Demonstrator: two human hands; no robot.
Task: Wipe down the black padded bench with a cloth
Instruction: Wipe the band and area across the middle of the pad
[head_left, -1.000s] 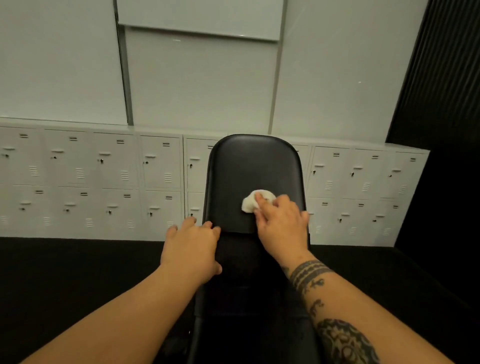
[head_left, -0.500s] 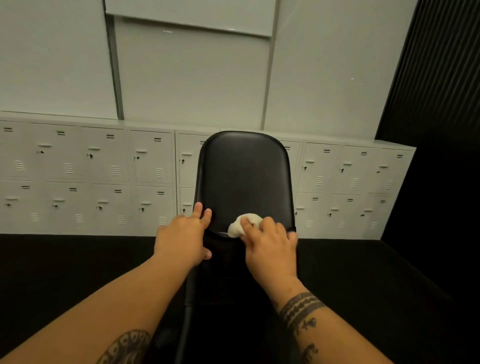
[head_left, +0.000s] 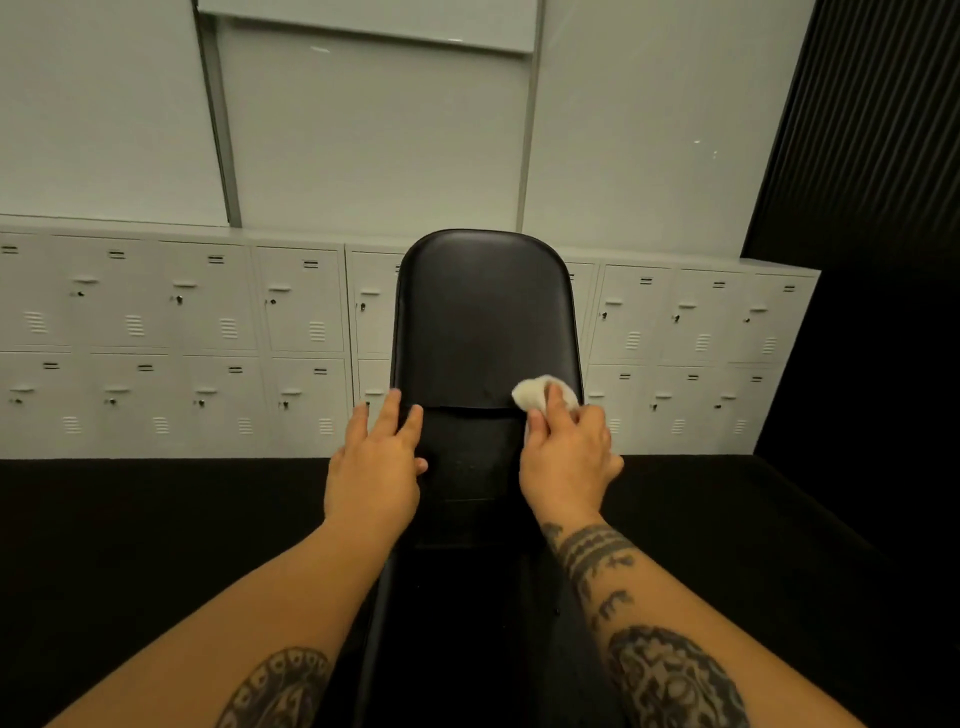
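Observation:
The black padded bench (head_left: 483, 322) runs away from me down the middle of the head view, its rounded back pad raised at the far end. A small bunched white cloth (head_left: 535, 393) lies on the pad's lower right corner. My right hand (head_left: 569, 457) grips the cloth and presses it against the pad near its right edge. My left hand (head_left: 374, 462) rests on the bench's left side at the seam between the two pads, fingers straight and spread. Both forearms are tattooed.
A double row of pale grey lockers (head_left: 171, 338) stands against the wall behind the bench. Black carpeted floor (head_left: 156, 519) lies on both sides. A dark ribbed wall (head_left: 872, 130) closes off the right.
My right hand has slid the cloth from the middle of the back pad's lower edge to its right corner. My left hand has stayed at the left side of the seam.

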